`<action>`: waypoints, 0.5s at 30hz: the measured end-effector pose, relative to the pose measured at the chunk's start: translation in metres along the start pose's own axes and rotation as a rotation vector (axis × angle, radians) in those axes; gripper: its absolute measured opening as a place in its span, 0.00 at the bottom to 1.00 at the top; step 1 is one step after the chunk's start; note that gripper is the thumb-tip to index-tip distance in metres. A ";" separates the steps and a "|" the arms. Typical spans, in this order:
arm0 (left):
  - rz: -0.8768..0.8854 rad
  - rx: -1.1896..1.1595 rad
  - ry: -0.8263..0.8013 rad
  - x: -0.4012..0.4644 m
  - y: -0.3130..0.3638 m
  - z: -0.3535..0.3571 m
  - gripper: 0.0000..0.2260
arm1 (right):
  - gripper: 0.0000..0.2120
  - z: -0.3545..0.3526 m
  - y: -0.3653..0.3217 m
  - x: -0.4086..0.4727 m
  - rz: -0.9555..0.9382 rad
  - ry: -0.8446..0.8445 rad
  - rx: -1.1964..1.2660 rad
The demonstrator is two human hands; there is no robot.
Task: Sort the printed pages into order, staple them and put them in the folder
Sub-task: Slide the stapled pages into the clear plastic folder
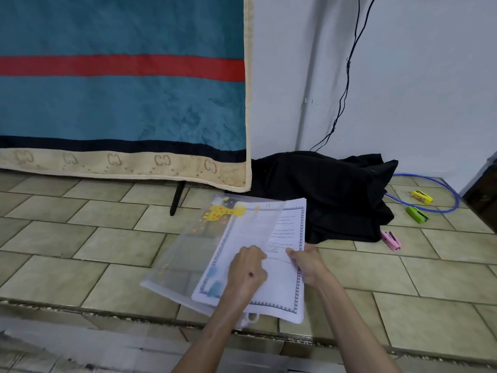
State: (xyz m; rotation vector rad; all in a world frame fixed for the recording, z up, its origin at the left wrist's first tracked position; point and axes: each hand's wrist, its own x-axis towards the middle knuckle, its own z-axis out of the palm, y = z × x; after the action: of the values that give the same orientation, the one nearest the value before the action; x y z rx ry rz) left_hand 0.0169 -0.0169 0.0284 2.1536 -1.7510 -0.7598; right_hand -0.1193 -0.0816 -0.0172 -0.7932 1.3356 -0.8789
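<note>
A translucent plastic folder (185,254) with a yellow giraffe print lies on the tiled floor. A stack of printed pages (279,289) with a patterned border sits partly under its clear front flap. My left hand (248,270) grips the flap's edge over the pages, fingers curled. My right hand (306,262) pinches the right edge of the page stack. Three small staplers lie at the right: a pink one (391,240), a green one (417,214) and a yellow one (421,197).
A black cloth heap (322,195) lies just behind the pages. A teal blanket with a red stripe (121,90) hangs at the left over a black leg (177,197). A blue cable (441,205) loops near the staplers. A floor step (107,310) runs along the front.
</note>
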 end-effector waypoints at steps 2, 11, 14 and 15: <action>0.049 -0.016 -0.013 -0.006 0.019 0.007 0.19 | 0.11 0.011 0.000 0.001 0.022 -0.034 0.017; -0.263 -0.235 0.357 0.046 -0.066 -0.031 0.16 | 0.42 0.000 -0.008 0.002 0.374 -0.295 0.377; -0.468 -0.188 0.320 0.057 -0.108 -0.036 0.21 | 0.42 0.002 -0.008 -0.001 0.351 -0.376 0.352; -0.469 -0.271 0.313 0.059 -0.112 -0.036 0.20 | 0.40 0.005 -0.010 -0.004 0.333 -0.407 0.321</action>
State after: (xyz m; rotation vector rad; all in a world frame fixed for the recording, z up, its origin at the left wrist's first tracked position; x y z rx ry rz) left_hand 0.1370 -0.0516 -0.0123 2.3549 -0.9427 -0.6664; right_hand -0.1150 -0.0827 -0.0062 -0.4491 0.9029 -0.6044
